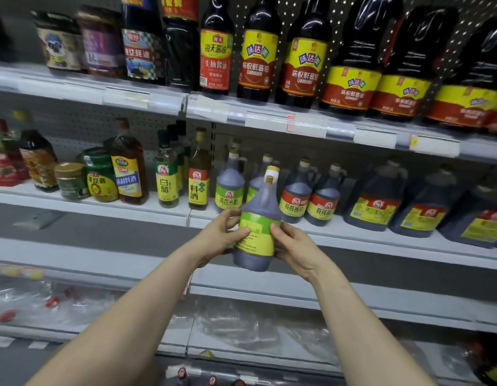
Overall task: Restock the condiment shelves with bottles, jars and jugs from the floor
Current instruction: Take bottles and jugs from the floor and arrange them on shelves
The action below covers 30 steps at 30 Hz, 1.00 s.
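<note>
**A:** Where is the jug?

**B:** I have the dark jug (257, 227) with the green-and-yellow label raised in front of the middle shelf (147, 210). It's close to upright, with its gold cap above the shelf's front edge and its base below it.

**A:** And the grips?

**B:** Both are on it. My left grip (219, 238) is curled round the left side of the label, thumb at the front. My right grip (294, 246) wraps the right side, with the thumb pressed on the label and the fingers hidden behind.

**A:** What's on the shelf behind it?

**B:** A green-label jug (230, 188) stands on that shelf just left of mine, and two red-label jugs (296, 196) stand on it just right. Whether my jug touches the shelf edge, I can't tell.
</note>
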Each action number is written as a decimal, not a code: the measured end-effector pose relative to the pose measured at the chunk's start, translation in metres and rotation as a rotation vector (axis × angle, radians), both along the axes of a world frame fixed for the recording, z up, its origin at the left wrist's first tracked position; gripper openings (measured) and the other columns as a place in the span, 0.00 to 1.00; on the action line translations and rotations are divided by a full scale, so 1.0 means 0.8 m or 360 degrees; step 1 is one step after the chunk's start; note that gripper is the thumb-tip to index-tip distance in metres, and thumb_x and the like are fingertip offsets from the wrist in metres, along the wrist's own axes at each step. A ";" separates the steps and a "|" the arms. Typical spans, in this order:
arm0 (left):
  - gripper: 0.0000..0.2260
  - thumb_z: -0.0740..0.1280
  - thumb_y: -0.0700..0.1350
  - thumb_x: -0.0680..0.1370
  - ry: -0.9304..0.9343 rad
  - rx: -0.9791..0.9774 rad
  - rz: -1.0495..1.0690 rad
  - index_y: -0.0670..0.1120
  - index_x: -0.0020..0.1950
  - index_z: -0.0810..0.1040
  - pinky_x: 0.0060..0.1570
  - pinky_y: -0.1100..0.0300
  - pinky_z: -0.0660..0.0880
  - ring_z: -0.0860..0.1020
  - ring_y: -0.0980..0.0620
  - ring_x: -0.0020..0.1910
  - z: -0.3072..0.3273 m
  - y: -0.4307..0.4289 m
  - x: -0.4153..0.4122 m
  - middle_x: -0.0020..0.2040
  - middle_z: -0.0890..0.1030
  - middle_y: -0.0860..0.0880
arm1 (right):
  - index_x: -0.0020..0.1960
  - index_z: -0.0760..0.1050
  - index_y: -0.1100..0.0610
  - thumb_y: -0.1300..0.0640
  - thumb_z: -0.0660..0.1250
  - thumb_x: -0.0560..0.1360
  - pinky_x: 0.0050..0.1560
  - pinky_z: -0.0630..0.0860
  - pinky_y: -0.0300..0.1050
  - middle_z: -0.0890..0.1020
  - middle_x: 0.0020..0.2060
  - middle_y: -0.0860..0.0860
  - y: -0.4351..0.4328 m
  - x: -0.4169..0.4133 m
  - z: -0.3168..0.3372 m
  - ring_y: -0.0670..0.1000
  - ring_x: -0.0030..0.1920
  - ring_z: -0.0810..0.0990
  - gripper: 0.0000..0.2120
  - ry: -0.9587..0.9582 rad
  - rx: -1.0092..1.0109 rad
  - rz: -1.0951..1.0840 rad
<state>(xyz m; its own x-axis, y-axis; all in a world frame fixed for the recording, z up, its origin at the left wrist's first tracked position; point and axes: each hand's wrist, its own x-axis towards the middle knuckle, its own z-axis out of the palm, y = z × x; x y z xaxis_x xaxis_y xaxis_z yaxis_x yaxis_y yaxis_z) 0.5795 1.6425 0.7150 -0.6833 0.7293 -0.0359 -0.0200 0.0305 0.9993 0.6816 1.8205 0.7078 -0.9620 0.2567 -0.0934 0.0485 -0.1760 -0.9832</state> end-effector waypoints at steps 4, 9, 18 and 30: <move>0.29 0.71 0.38 0.77 0.0010 -0.0007 -0.0085 0.53 0.74 0.66 0.56 0.51 0.79 0.79 0.49 0.63 -0.006 0.014 -0.006 0.68 0.76 0.49 | 0.60 0.74 0.55 0.57 0.73 0.76 0.46 0.82 0.47 0.82 0.53 0.58 0.016 -0.016 -0.002 0.52 0.48 0.84 0.15 0.0012 0.0180 -0.0182; 0.40 0.81 0.35 0.65 0.0140 0.0017 0.0082 0.55 0.72 0.67 0.51 0.58 0.80 0.82 0.51 0.57 -0.022 0.045 -0.013 0.59 0.82 0.50 | 0.55 0.69 0.53 0.55 0.82 0.67 0.49 0.83 0.52 0.79 0.53 0.50 0.011 -0.035 -0.006 0.52 0.51 0.83 0.26 0.0013 0.0526 -0.0336; 0.37 0.80 0.40 0.62 -0.0114 0.0089 0.0170 0.52 0.67 0.67 0.56 0.37 0.78 0.81 0.48 0.58 -0.039 0.076 -0.040 0.63 0.80 0.49 | 0.77 0.62 0.56 0.68 0.75 0.72 0.50 0.80 0.38 0.72 0.69 0.51 0.084 -0.045 0.000 0.47 0.58 0.80 0.39 -0.0152 0.0480 0.0084; 0.30 0.73 0.34 0.74 -0.0004 -0.0068 -0.0026 0.61 0.67 0.70 0.44 0.57 0.80 0.80 0.56 0.56 -0.036 0.117 -0.072 0.60 0.82 0.55 | 0.68 0.73 0.50 0.65 0.79 0.68 0.63 0.78 0.48 0.81 0.62 0.46 0.123 -0.077 -0.032 0.46 0.63 0.79 0.33 0.0007 0.0820 -0.0104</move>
<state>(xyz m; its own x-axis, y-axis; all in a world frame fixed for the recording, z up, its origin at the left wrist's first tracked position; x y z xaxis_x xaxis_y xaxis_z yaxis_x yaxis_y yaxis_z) 0.5222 1.7363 0.6865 -0.6711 0.7382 -0.0688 -0.0217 0.0732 0.9971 0.6196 1.9186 0.6821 -0.9425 0.3278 0.0652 0.0489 0.3283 -0.9433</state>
